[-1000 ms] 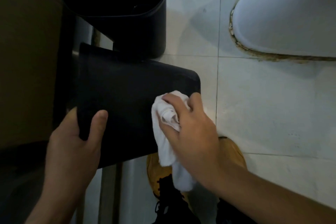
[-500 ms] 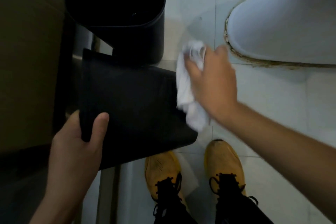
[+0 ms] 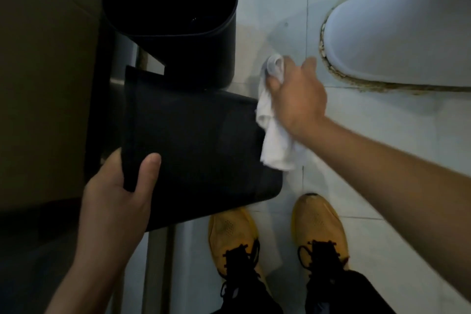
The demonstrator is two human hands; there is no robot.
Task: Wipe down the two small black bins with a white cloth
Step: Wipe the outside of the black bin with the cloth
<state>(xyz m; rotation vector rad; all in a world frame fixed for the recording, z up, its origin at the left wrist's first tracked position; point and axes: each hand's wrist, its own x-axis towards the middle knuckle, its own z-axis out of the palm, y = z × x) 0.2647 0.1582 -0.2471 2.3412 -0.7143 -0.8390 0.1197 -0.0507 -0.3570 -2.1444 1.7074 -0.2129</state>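
Bin (image 3: 204, 150) base hidden behind cloth (image 3: 274, 140); fingers (image 3: 276, 81) blurred.

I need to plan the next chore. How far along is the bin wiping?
Done: cannot tell; no bin looks visibly cleaner. In hand: left hand grips the tilted bin; right hand holds the white cloth at its base end. Left: the upright bin behind, untouched.

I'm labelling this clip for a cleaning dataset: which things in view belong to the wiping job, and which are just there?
Job:
white cloth, gripped by right hand
tilted black bin, held by left hand
upright black bin

Just there:
white toilet base
yellow shoes
tiled floor
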